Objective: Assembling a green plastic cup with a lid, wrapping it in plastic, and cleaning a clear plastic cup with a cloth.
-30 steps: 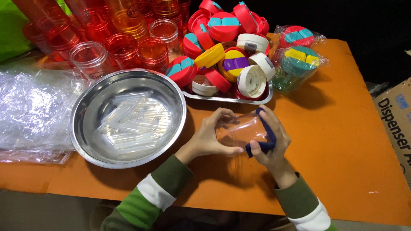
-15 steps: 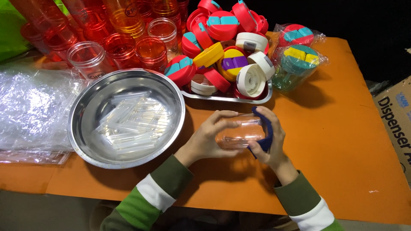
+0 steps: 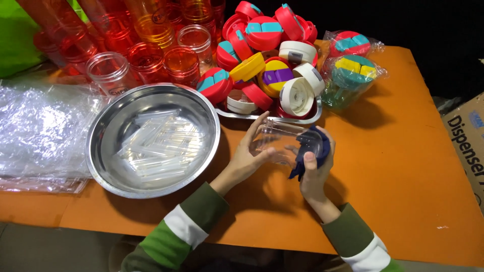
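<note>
Clear plastic jar (image 3: 287,141) lies on its side just above the orange table (image 3: 403,166), held between both hands in front of the tray; left hand (image 3: 252,153) cups the body, fingers spread along its wall; right hand (image 3: 315,168) pinches a dark blue cloth (image 3: 310,153) against the jar's end, seemingly wiping it; judgement: best done with the left hand steadying and turning the jar while the cloth stays pressed flat, grip light so the thin wall does not buckle. Steel bowl (image 3: 151,141) to the left holds a heap of clear plastic tubes (image 3: 159,146); metal tray (image 3: 275,117) behind the hands is piled with lids (image 3: 267,60) in red, teal, yellow, white, purple; red and orange jars (image 3: 151,50) stand empty and open at the back; two bagged lidded jars (image 3: 350,65) rest right of the tray; crumpled clear plastic sheeting (image 3: 40,136) lies far left.
</note>
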